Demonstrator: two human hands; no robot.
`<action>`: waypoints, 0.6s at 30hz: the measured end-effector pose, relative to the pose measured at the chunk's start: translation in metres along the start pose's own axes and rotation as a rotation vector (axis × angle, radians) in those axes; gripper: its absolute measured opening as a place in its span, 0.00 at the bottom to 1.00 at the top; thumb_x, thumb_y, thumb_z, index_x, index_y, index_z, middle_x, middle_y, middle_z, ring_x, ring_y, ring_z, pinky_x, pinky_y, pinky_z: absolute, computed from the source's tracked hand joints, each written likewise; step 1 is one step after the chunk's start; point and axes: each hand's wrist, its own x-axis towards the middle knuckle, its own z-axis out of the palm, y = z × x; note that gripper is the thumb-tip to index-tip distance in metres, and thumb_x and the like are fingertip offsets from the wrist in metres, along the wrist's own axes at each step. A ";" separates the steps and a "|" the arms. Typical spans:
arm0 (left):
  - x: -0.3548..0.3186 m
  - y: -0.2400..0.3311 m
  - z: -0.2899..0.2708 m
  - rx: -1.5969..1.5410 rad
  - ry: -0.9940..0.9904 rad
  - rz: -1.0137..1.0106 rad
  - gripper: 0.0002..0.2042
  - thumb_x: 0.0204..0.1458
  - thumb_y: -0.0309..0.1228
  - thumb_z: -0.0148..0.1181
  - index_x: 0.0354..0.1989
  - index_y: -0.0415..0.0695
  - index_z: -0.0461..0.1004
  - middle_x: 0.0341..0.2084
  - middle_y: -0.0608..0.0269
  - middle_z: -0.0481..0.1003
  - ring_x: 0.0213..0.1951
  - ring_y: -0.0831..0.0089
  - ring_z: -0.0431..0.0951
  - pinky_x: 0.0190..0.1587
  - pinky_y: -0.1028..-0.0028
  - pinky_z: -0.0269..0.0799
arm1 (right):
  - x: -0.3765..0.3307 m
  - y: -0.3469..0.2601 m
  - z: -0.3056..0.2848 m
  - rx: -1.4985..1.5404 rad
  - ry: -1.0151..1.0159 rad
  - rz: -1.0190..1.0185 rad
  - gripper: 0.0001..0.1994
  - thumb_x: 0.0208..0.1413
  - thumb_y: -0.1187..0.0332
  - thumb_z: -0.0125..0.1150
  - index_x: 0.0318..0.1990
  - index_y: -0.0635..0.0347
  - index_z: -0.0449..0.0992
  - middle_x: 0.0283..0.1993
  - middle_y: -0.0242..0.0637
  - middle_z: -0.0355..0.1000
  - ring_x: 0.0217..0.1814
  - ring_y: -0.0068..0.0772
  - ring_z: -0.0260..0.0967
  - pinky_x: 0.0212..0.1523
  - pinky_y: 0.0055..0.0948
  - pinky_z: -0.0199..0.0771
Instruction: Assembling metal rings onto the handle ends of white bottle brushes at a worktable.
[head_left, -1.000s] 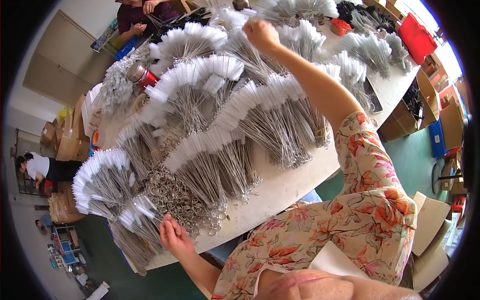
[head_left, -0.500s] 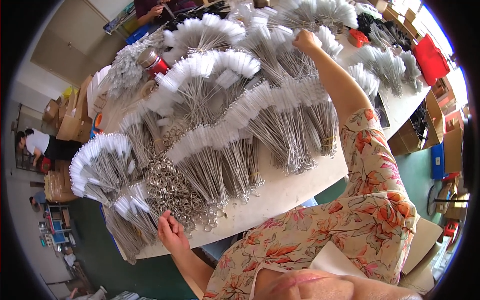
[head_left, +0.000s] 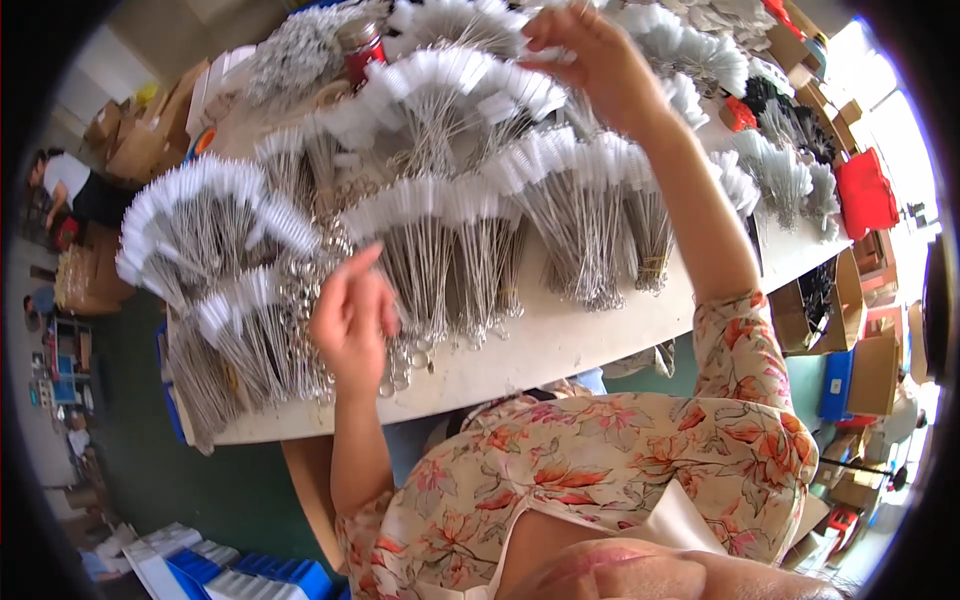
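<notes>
My left hand hovers over a heap of shiny metal rings near the table's front edge. Its forefinger is stretched out, the others loosely bent, and I see nothing in it. My right hand is raised above the far side of the table, fingers spread and somewhat blurred; no held thing shows. Thin straw brushes with white bristles and looped wire handles lie all about: a fanned bunch right of the rings, another bunch below my right arm, and a round bunch at the left.
Among the far brushes stands a red cup with a metal top. A red bag lies at the table's right end, near cardboard boxes. A person bends near boxes at the far left. A blue-and-white crate is at the lower left.
My view has shifted, so the table sits higher in it. My left hand has moved from the front edge onto the rings. My right hand has lifted off the far brushes, its fingers now spread.
</notes>
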 end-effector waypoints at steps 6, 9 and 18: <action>0.022 -0.012 0.036 0.313 -0.020 0.333 0.07 0.53 0.20 0.49 0.39 0.36 0.70 0.26 0.64 0.70 0.29 0.74 0.71 0.34 0.77 0.67 | -0.100 -0.008 0.142 0.022 -0.266 0.338 0.15 0.58 0.65 0.51 0.49 0.62 0.66 0.49 0.38 0.65 0.58 0.27 0.56 0.55 0.31 0.61; 0.010 -0.022 0.018 0.266 0.139 0.490 0.05 0.52 0.19 0.49 0.37 0.36 0.67 0.38 0.57 0.67 0.33 0.68 0.74 0.39 0.74 0.69 | -0.114 0.012 0.137 0.096 -0.046 -0.031 0.16 0.57 0.61 0.52 0.49 0.60 0.71 0.50 0.35 0.65 0.54 0.25 0.57 0.51 0.29 0.61; -0.045 -0.057 0.017 0.444 -0.080 0.670 0.14 0.42 0.20 0.61 0.40 0.39 0.73 0.41 0.58 0.67 0.38 0.65 0.71 0.38 0.73 0.70 | -0.151 0.052 0.166 1.218 0.089 0.640 0.10 0.61 0.63 0.45 0.40 0.59 0.68 0.30 0.29 0.69 0.29 0.20 0.65 0.30 0.19 0.71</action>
